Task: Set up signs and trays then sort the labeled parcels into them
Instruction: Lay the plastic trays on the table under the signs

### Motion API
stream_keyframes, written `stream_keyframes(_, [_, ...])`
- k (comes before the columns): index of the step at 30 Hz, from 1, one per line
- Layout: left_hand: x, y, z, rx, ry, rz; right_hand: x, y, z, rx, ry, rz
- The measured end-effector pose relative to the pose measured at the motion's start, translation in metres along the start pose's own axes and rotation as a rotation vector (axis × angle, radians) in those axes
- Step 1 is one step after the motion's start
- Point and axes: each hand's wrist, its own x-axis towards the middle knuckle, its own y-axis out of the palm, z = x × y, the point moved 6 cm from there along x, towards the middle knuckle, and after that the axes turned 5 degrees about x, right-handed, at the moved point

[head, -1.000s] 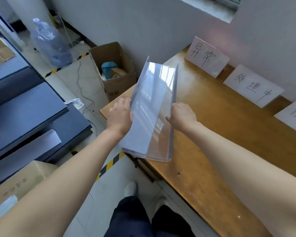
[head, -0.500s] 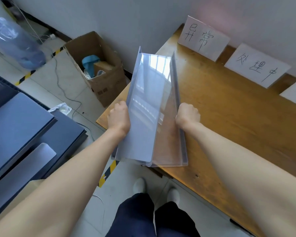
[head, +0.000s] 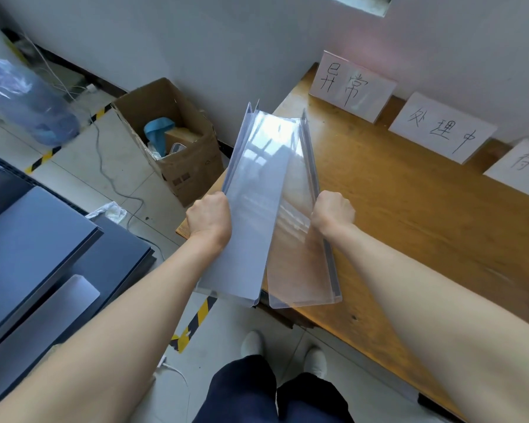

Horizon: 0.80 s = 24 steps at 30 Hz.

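Observation:
Two long clear plastic trays are held side by side over the left end of the wooden table (head: 409,215). My left hand (head: 209,216) grips the left clear tray (head: 245,227) by its outer wall. My right hand (head: 333,213) grips the right clear tray (head: 300,239) by its outer wall. Their near ends have parted a little; the far ends still overlap. Three white handwritten signs lean on the wall at the table's back: the first sign (head: 351,87), the second sign (head: 442,132), and a third sign (head: 522,166) cut off at the right edge.
An open cardboard box (head: 177,148) with blue items stands on the floor left of the table. A large blue water bottle (head: 25,102) lies at far left. Dark grey shelf panels (head: 34,254) fill the lower left. Cables and yellow-black tape (head: 193,325) cross the floor.
The nested trays have come apart into two, the near ends spreading sideways. Both hands have moved slightly apart, and the view has shifted a little.

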Motion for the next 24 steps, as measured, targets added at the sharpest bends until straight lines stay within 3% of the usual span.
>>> stream_keyframes(7, [-0.004,-0.02,0.001,-0.131,-0.003,-0.089,-0.008,-0.019,0.002,0.029,-0.046,-0.085])
stream_keyframes(18, [-0.015,-0.051,0.015,-0.45,-0.091,-0.209,-0.001,-0.044,-0.03,0.832,0.181,0.1])
stream_keyframes(24, [-0.018,-0.074,0.007,-0.467,-0.059,-0.251,-0.006,-0.067,-0.05,0.928,0.196,0.018])
